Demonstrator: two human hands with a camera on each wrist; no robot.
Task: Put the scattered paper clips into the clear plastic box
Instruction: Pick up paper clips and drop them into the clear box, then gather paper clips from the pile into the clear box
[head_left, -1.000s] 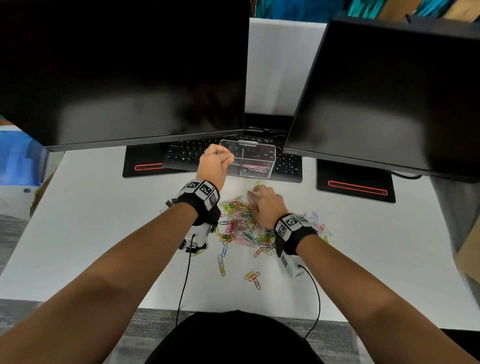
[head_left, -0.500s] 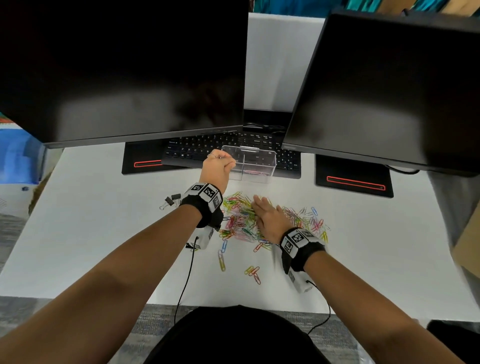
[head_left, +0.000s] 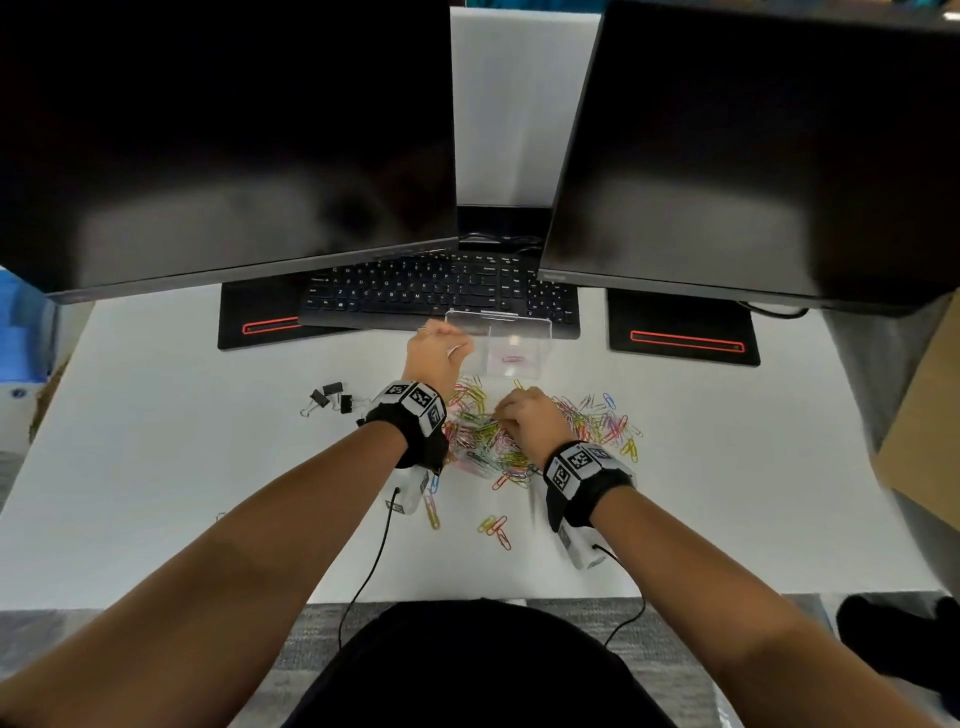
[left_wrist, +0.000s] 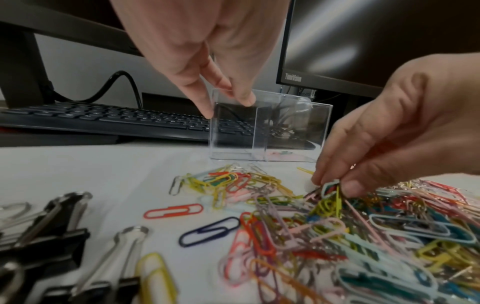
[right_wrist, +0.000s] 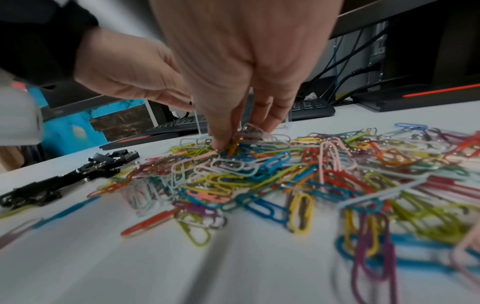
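Left hand (left_wrist: 205, 51) pinching the upper left rim of the upright clear plastic box (left_wrist: 270, 127), long axis across the frame; right hand (left_wrist: 389, 131) pinching coloured paper clips (left_wrist: 330, 189) from the bench (head_left: 156, 467) pile.

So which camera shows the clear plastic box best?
The left wrist view: the clear plastic box stands whole, left hand gripping its rim. The head view shows it small and blurred; the right wrist view mostly hides it.
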